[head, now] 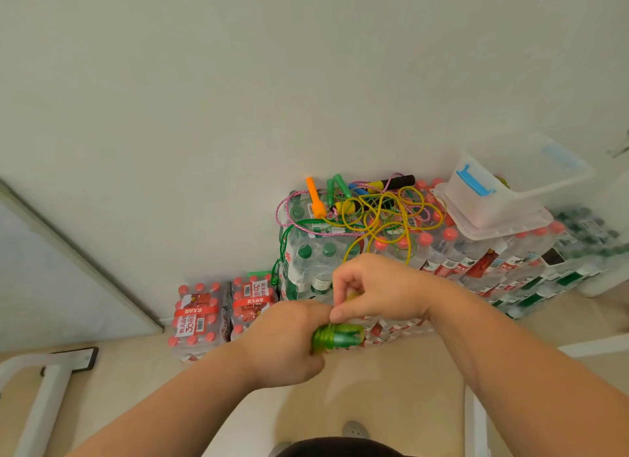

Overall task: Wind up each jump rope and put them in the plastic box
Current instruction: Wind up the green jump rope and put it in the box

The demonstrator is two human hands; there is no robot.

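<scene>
- Our left hand (286, 341) is clamped round the green handles (337, 335), held low in front of us; our right hand (377, 290) pinches the cord (350, 296) just above them.
- We should lay each turn snug, keeping tension.
- The plastic box (503, 198) sits right of the tangled ropes (374, 211).
</scene>
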